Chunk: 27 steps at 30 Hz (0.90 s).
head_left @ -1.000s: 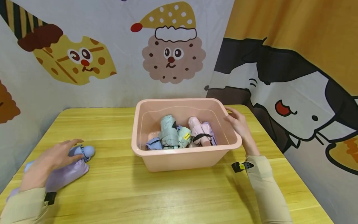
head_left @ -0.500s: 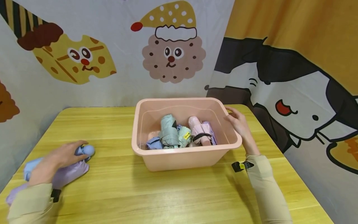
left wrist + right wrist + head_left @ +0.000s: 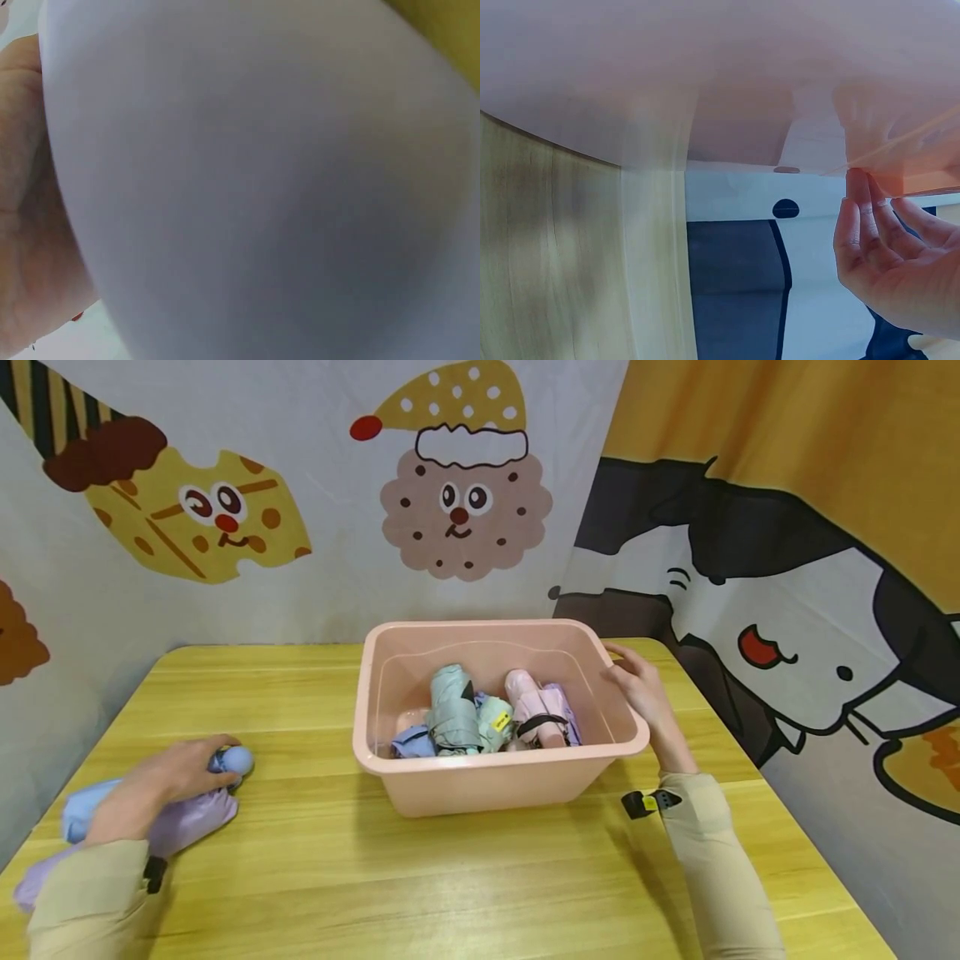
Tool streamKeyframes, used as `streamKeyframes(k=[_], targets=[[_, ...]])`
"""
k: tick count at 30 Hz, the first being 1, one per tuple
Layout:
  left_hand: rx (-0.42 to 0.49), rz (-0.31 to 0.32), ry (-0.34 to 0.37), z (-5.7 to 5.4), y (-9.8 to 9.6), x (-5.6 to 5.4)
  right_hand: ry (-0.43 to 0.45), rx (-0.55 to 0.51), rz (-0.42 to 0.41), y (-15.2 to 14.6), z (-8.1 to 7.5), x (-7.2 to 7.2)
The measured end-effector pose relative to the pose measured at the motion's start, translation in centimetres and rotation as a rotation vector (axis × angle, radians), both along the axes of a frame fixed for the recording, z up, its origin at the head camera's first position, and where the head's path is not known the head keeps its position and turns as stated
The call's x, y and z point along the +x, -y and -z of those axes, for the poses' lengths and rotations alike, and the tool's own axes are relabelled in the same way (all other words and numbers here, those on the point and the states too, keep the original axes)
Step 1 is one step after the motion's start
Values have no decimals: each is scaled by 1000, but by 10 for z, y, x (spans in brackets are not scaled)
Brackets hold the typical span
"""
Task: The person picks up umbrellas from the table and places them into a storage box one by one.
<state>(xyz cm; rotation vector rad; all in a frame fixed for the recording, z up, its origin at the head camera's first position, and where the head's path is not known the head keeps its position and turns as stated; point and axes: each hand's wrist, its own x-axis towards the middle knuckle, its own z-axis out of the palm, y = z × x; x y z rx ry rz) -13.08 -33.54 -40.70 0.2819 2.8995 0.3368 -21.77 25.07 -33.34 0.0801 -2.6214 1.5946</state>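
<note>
On the left of the table, my left hand [image 3: 165,781] lies over a blue folded umbrella [image 3: 93,810], thumb and fingers round it by its round blue handle end [image 3: 238,760]. Alongside it, partly under the wrist, is a lilac folded umbrella [image 3: 191,822]. Its blurred lilac cover [image 3: 247,165] fills most of the left wrist view. My right hand [image 3: 641,693] grips the right rim of a pink plastic bin [image 3: 480,789]. In the right wrist view its fingers [image 3: 862,217] touch the bin's outer side below the rim.
Inside the bin lie several folded umbrellas: a grey-green one [image 3: 453,710], a mint one [image 3: 495,722], a pink one [image 3: 534,706], a purple one [image 3: 570,718] and a blue piece [image 3: 412,742]. A cartoon-printed cloth [image 3: 315,568] hangs behind the wooden table [image 3: 315,868].
My left hand has moved slightly right and lowered onto the blue umbrella, its fingers closing round it near the handle. The right hand stays at the bin's rim.
</note>
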Motion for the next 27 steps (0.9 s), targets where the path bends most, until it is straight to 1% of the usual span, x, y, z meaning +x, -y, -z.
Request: streamKeyframes(k=[5,8,11,18,20,23,27], targets=[[-11,39,-41,2,-3,-3,-2,4,4,1,0,0],[-17,56,-45,2,-4,-5,-5,13,2,1,-1,-1],[-27,60,-20,0,-5,-6,-11,15,0,0,-1,-1],[-82,62,94,-10,-11,-12,-13,8,3,1,0,0],[-91,56,111,-12,-12,-14,-13,9,3,1,-1,0],[-90,56,111,-12,-12,-15,-15,13,0,1,-1,0],[-96,66,86,-9,-12,-14,-20,19,3,0,-1,1]])
